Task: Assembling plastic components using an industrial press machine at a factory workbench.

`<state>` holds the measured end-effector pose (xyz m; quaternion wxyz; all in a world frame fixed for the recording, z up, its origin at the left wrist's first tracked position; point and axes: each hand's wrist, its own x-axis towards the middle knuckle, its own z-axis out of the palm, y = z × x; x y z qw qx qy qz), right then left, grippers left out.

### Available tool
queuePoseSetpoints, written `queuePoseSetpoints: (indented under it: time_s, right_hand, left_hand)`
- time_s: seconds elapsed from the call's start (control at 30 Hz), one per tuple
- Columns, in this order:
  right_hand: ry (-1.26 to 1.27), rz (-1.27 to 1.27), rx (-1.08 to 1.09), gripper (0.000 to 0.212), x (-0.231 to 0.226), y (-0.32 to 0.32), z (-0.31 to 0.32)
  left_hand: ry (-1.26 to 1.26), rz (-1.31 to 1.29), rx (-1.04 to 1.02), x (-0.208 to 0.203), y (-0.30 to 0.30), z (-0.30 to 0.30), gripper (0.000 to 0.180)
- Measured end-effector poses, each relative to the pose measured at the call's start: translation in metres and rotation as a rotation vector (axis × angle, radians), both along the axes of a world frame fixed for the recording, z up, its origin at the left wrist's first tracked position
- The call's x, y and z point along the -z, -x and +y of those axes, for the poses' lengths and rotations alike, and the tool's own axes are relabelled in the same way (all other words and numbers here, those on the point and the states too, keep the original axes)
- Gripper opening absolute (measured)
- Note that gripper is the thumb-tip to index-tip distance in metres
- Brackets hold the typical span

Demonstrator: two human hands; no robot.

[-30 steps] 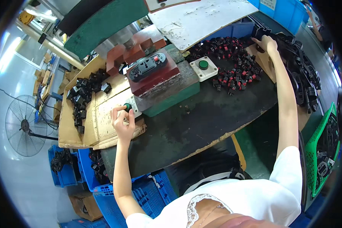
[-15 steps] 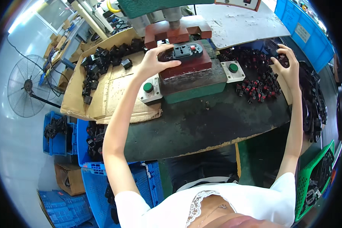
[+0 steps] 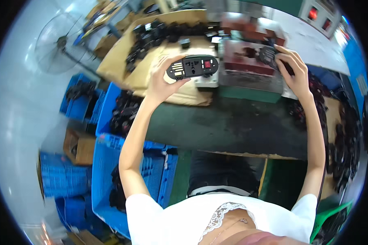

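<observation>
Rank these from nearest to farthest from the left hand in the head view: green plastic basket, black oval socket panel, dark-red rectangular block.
1. Black oval socket panel: held in the left hand.
2. Dark-red rectangular block: right of the panel.
3. Green plastic basket: lower right.

A round-ended, elongated black plastic-looking socket unit (image 3: 197, 69), with pale gold strips at its left end and a square red switch near its right, lies crosswise in the left hand (image 3: 162, 78), face to the camera, while a rounded dark grey piece (image 3: 268, 56) (its details blurred) slants at the right hand (image 3: 292, 70).
</observation>
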<state>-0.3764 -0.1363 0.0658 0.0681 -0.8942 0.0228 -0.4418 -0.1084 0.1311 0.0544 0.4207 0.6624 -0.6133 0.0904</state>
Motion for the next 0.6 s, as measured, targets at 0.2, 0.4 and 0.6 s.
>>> queuePoseSetpoints:
  time_s: [0.2, 0.4, 0.6]
  right_hand:
    - [0.063, 0.082, -0.196, 0.048, 0.008, -0.043, 0.017]
    - [-0.121, 0.347, -0.145, 0.045, -0.004, -0.077, 0.025]
    - [0.025, 0.394, -0.131, 0.036, -0.013, -0.085, 0.017]
  left_hand:
    - [-0.013, 0.131, -0.307, 0.005, -0.028, 0.113, 0.053]
    - [-0.072, 0.355, -0.404, 0.045, -0.075, 0.185, 0.055]
    - [-0.202, 0.418, -0.92, 0.159, -0.15, 0.235, 0.103]
